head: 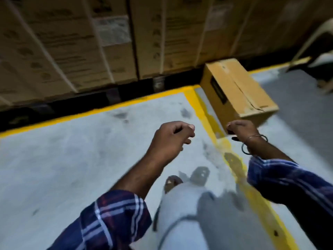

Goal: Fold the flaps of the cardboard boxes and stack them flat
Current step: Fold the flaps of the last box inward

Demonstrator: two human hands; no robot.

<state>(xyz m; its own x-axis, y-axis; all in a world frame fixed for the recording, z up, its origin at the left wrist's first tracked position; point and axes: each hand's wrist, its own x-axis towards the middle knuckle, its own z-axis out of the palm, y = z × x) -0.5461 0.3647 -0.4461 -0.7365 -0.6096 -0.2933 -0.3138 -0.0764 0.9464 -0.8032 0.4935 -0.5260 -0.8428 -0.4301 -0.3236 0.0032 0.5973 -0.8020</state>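
A closed brown cardboard box (237, 92) lies on the grey floor at the right, across a yellow painted line, with a torn seam along its top. My left hand (171, 138) hangs in mid-air in the centre, fingers loosely curled, holding nothing. Just in front of the box's near corner is my right hand (241, 130), wearing a bangle and a dark band; its fingers curl downward. I cannot tell whether it touches the box. The frame is blurred by motion.
A wall of tall strapped cartons (81, 47) on dark pallets fills the back. Yellow floor lines (100, 110) mark a bay. A pale chair (317, 56) stands at the far right. My legs and a sandalled foot (173, 182) show below.
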